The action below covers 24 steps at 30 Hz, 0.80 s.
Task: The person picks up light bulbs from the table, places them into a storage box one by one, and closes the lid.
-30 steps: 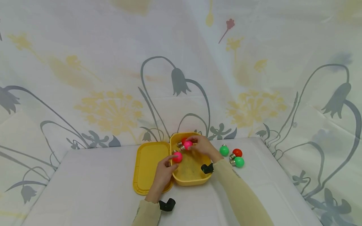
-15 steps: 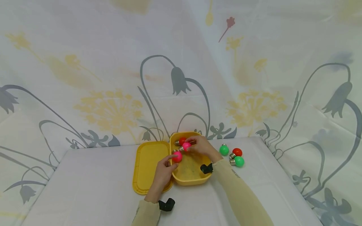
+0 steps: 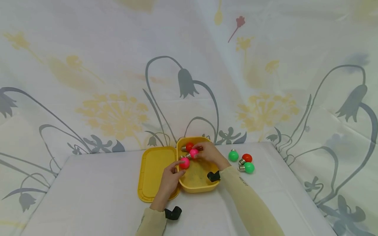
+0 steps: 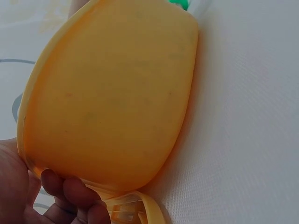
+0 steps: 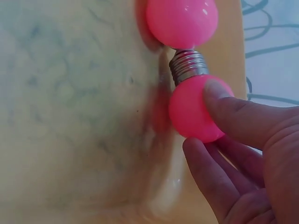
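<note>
In the head view, a yellow box (image 3: 203, 177) stands by the backdrop with its inside facing me. My left hand (image 3: 169, 182) is at its left rim, thumb and index finger holding a pink light bulb (image 3: 184, 163). Over the box, my right hand (image 3: 210, 154) pinches a second pink light bulb (image 3: 193, 153), its metal screw base pointing toward the first. The right wrist view shows thumb and fingers around that bulb's globe (image 5: 194, 109). Behind it lies a red bulb (image 3: 189, 147) in the box. The left wrist view shows the left fingers (image 4: 77, 191) curled outside the box.
Right of the box, a green bulb (image 3: 233, 155), a red bulb (image 3: 247, 158) and another green bulb (image 3: 249, 167) lie on the white tablecloth (image 3: 97, 190). The yellow lid (image 3: 156, 170) lies flat left of the box. A patterned backdrop (image 3: 189, 108) rises behind.
My right hand has shifted slightly left with its pink bulb, bringing it closer to the one in my left hand. The red bulb in the box has moved a little left.
</note>
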Tool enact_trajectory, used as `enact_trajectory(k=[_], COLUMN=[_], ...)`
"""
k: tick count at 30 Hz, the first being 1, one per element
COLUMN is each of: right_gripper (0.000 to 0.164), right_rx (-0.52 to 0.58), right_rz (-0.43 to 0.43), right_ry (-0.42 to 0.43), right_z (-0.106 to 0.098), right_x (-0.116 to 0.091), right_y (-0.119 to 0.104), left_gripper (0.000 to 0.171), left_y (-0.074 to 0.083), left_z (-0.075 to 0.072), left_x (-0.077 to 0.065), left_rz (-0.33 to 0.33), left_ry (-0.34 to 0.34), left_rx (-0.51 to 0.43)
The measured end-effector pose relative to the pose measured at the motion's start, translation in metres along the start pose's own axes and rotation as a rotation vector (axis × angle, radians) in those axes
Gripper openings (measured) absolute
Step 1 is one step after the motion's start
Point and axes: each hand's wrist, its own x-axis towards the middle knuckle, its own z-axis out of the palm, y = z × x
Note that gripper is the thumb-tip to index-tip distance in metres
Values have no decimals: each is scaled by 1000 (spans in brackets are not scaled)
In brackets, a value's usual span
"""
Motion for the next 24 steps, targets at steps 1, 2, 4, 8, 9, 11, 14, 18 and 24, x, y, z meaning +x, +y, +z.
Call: enact_trajectory(k=[1,2,4,8,9,11,14,18,24], right_gripper=[24,23,24,25,25,26,27,27,28], right_rx=[-6,-9,-12,-21,-24,-30,-33,-33,-26], right_rz=[-1,-1,-4,-11,-13,-17,-21,-15,12], right_ry=[0,-2,-6,-13,-14,-14,-16,-14,-9], right_z=[0,0,1,2,2,2,2,2,2], right_x=[0,0,0,0,-1,-1,-1,0,0], right_y=[0,-1,-1,0,0,0,1,1,1], left_gripper=[35,35,35,36,36,36,37,35,34], left_y=[0,0,0,-1,-1,-1,-2,-3,-2], left_z=[0,0,0,1,1,1,1,1,1], left_x=[0,0,0,0,0,0,0,0,0], left_rz=[1,3,3,-4,-6,-8,-8,2,2], left_ry=[-1,-1,0,4,5,4,4,6,9], left_rx=[0,0,-1,-11,-13,-14,-17,-15,-10])
